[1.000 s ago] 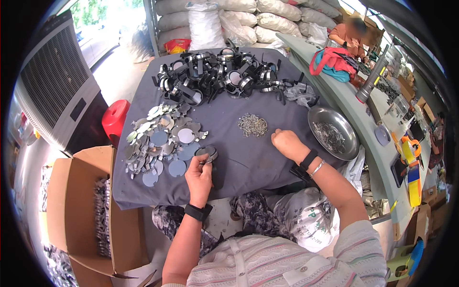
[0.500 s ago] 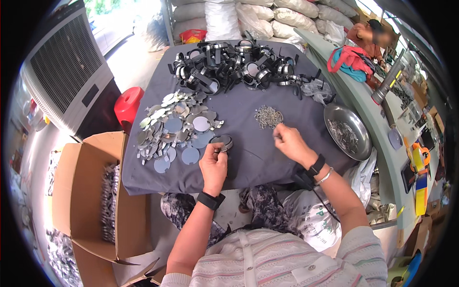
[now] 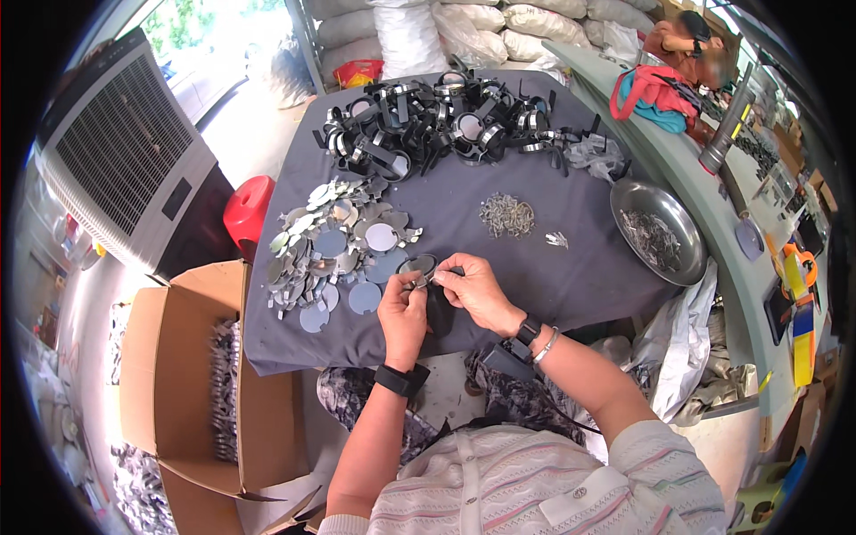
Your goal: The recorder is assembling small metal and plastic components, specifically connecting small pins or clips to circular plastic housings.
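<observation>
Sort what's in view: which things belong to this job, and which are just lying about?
Likely the job's:
- held ring part
- grey discs
- small metal pieces
- heaped black parts
- metal bowl

Probably just lying about:
- red stool
- air cooler
- pink bag

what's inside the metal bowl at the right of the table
The bowl holds a loose heap of small metal pieces. Bare wall shows around them, but the heap covers part of the bottom, and whatever lies beneath its top layer is hidden.

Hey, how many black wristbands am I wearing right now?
2: one, the left wristband, behind your left hand; the other, the right wristband, behind your right hand. Both wrists show, so none seem hidden.
</observation>
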